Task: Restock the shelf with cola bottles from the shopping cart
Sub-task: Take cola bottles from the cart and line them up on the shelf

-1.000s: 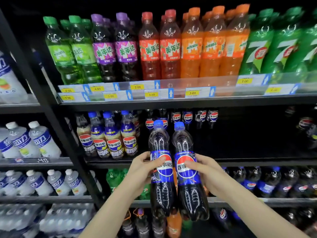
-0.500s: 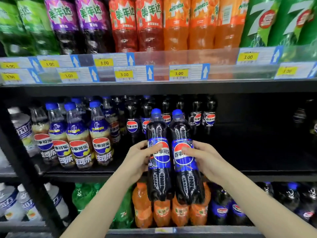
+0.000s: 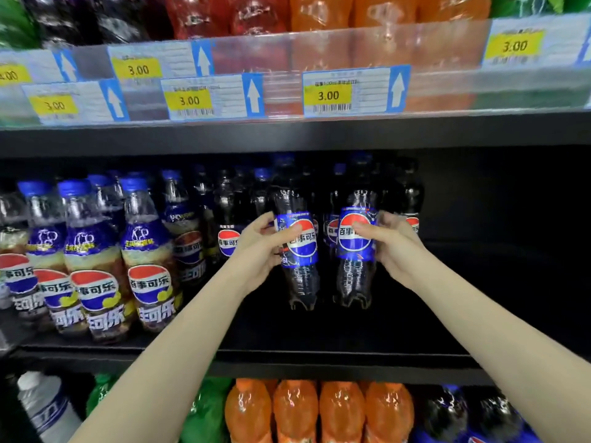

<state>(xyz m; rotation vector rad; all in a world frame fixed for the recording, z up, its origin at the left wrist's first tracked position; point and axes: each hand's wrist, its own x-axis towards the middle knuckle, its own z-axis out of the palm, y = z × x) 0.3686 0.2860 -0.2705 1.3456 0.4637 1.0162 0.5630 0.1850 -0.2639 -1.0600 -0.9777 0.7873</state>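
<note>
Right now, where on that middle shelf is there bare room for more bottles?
Bare shelf runs right of the bottle in the right hand, and along the front edge before both held bottles. The left is crowded: yellow-label colas fill it, and dark colas stand behind the left hand and its bottle.

This is looking like a shop's drinks aisle. Black metal shelves [image 3: 287,135] are carrying rows of dark plastic cola bottles with blue labels [image 3: 150,251] and orange plastic soda bottles [image 3: 295,410]. Yellow-and-white paper price tags reading 3.00 [image 3: 329,95], with barcodes and blue arrows, are sitting behind a clear plastic shelf rail [image 3: 479,87].
</note>
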